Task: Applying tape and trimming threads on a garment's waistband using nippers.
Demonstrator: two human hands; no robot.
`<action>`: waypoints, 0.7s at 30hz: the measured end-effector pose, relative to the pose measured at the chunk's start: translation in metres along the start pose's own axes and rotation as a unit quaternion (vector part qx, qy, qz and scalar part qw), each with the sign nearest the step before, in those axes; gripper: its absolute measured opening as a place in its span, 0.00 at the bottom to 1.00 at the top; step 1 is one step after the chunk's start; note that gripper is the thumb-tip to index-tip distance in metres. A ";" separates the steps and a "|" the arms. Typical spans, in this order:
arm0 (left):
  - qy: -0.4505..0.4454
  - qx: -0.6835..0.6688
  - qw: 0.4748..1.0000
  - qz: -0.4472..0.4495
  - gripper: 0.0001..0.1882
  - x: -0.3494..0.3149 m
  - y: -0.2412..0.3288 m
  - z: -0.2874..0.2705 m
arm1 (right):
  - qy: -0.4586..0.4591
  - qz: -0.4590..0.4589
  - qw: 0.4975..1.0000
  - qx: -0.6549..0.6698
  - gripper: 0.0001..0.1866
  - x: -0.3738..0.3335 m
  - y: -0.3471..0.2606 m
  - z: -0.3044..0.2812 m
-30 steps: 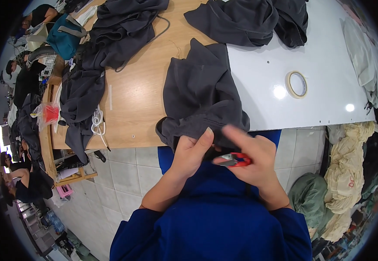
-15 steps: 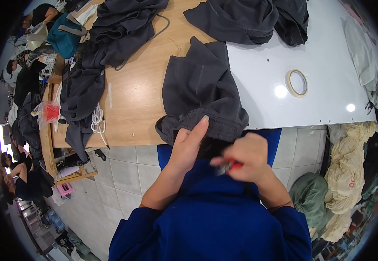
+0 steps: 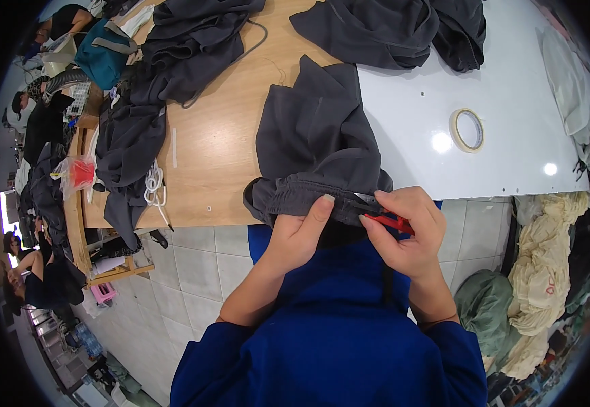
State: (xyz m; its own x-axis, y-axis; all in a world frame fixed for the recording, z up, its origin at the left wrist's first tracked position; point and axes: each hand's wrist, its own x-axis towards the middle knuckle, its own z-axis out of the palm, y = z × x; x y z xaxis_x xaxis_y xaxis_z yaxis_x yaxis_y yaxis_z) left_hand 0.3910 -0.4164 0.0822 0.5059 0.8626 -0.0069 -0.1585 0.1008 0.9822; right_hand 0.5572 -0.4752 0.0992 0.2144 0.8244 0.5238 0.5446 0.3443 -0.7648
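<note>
A dark grey garment [image 3: 318, 132] with a gathered elastic waistband lies over the near table edge in front of me. My left hand [image 3: 295, 237] is closed on the waistband, thumb on top and fingers tucked under the cloth. At the right end of that band, my right hand [image 3: 413, 234] holds small red-handled snips [image 3: 396, 222]. Their tips point left, into the cloth edge, and the cloth partly covers the blades. My right thumb and forefinger are at the fabric too. Whether the blades are cutting cannot be made out.
The table joins a wooden surface [image 3: 210, 152] to a white one [image 3: 410, 146]. On it are a tape roll [image 3: 455, 130], more dark garments [image 3: 369, 30] and, at left, a white cord [image 3: 154, 186]. Cream cloth bundles [image 3: 539, 261] stand at right. Other people appear far left.
My right hand has risen from below the waistband to its right end, bringing the snips against the cloth. My left hand keeps its grip, shifted slightly.
</note>
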 end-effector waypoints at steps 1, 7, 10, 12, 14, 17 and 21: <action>-0.005 0.018 1.000 0.009 0.12 0.000 0.000 0.000 | 0.013 0.004 1.000 -0.004 0.16 0.002 -0.001 0.000; -0.013 0.017 1.000 0.011 0.12 -0.002 0.001 -0.001 | 0.005 -0.012 1.000 -0.020 0.15 0.003 0.000 -0.001; -0.017 0.018 1.000 0.014 0.12 -0.002 0.003 -0.001 | 0.005 -0.014 1.000 -0.013 0.14 0.005 -0.001 -0.001; -0.017 0.016 1.000 0.014 0.12 -0.003 0.003 -0.001 | 0.002 -0.016 1.000 -0.011 0.14 0.006 -0.002 -0.002; -0.019 0.013 1.000 0.014 0.12 -0.003 0.003 -0.001 | 0.000 -0.018 1.000 -0.012 0.14 0.006 -0.002 -0.002; -0.023 0.011 0.999 0.025 0.12 -0.003 0.002 -0.001 | -0.003 -0.011 1.000 -0.009 0.14 0.005 -0.003 -0.001; -0.030 0.007 0.999 0.013 0.11 -0.004 0.001 -0.003 | -0.004 0.006 1.000 0.010 0.13 0.004 -0.004 0.000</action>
State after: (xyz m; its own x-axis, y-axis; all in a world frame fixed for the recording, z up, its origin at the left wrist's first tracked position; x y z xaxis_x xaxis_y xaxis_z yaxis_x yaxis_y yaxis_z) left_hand 0.3862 -0.4180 0.0830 0.5519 0.8334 0.0299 -0.1611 0.0714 0.9844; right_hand 0.5557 -0.4730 0.1048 0.2135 0.8320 0.5121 0.5260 0.3438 -0.7779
